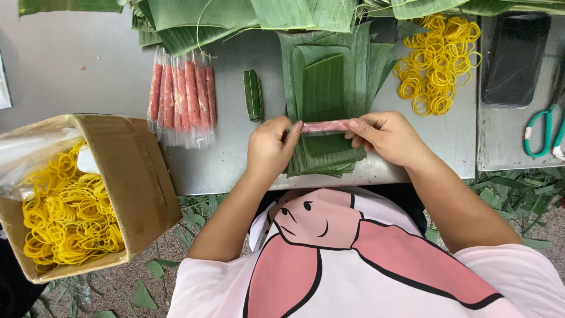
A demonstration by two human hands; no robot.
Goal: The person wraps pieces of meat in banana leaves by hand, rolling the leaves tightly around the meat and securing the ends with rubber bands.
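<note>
A thin pink meat stick (325,126) in clear wrap lies level across a stack of cut green banana leaves (325,88) on the grey metal table (235,159). My left hand (271,144) pinches its left end. My right hand (385,134) grips its right end. Both hands hover just above the near part of the leaf stack.
Several wrapped pink sticks (182,97) lie left of a small leaf-wrapped roll (253,94). Yellow rubber bands (438,62) are piled at the right, and more fill a cardboard box (138,176) at the left. A dark phone (515,56) and green-handled scissors (544,132) sit far right. Large leaves (235,17) line the back.
</note>
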